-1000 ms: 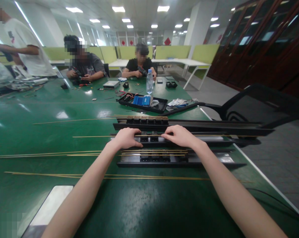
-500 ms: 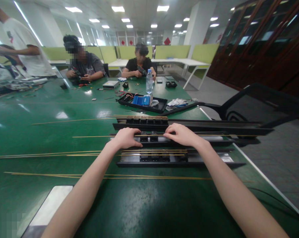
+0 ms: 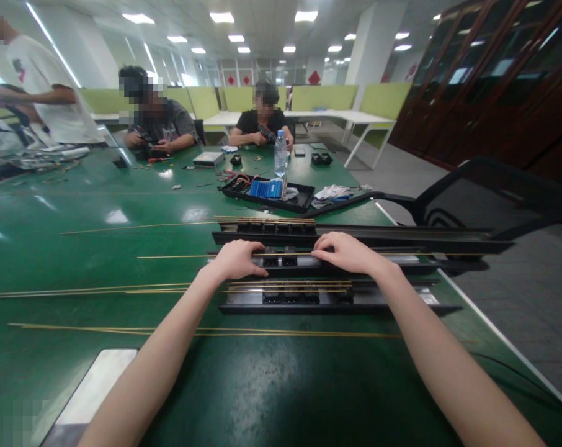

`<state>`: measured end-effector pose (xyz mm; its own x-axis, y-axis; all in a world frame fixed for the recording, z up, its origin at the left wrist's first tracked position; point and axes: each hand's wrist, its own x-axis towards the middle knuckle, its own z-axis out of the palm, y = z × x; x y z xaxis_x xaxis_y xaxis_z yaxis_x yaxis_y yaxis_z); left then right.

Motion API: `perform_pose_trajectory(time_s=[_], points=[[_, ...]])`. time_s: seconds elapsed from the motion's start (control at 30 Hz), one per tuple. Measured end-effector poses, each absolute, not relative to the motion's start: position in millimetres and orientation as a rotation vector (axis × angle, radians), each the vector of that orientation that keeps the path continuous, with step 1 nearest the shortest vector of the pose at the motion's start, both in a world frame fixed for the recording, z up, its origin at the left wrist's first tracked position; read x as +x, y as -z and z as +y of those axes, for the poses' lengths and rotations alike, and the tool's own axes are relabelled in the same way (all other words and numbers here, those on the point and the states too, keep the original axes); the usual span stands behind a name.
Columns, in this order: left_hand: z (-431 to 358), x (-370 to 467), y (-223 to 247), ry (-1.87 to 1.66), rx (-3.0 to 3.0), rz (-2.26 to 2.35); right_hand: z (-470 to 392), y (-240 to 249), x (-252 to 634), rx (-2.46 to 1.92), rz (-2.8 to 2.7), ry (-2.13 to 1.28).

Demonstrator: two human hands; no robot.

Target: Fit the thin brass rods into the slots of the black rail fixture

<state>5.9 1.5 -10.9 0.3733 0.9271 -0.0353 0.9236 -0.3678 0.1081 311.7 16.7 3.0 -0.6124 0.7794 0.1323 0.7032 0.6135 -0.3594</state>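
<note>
Across the table lies a narrow black channel (image 3: pixel 299 271) with a silvery inside. My left hand (image 3: pixel 237 257) spans its left part, thumb on the near wall and fingers toward the far one, gripping it. Small black blocks (image 3: pixel 270 257) sit in the channel just right of that hand. A thin brass-coloured rod (image 3: pixel 169 256) runs lengthwise over them and sticks out far to the left. My right hand (image 3: pixel 343 251) is over the channel to the right of the blocks, fingertips closed at the rod; something dark beneath them is partly hidden.
Similar channels with blocks and rods lie behind (image 3: pixel 402 239) and in front (image 3: pixel 244 307). Loose rods (image 3: pixel 285 333) cross the green table (image 3: pixel 272 385). A phone-like slab (image 3: pixel 99 385) is at lower left. Beyond are a black tray (image 3: pixel 304 197), a bottle (image 3: pixel 280 155) and several people.
My right hand has shifted slightly to the right along the channel, and the rod's left end has moved a tiny bit right. My left hand stays put.
</note>
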Motion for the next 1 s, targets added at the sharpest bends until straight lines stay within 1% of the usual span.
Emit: perform_pose_trajectory(time_s=[0.57,1.0], points=[[2,6,11,-0.048,2.498,1.710,16,-6,323,-1.190,-2.538,-0.548],[1,7,9,-0.034,2.439,1.725,11,-6,297,-1.281,-2.497,-0.247]])
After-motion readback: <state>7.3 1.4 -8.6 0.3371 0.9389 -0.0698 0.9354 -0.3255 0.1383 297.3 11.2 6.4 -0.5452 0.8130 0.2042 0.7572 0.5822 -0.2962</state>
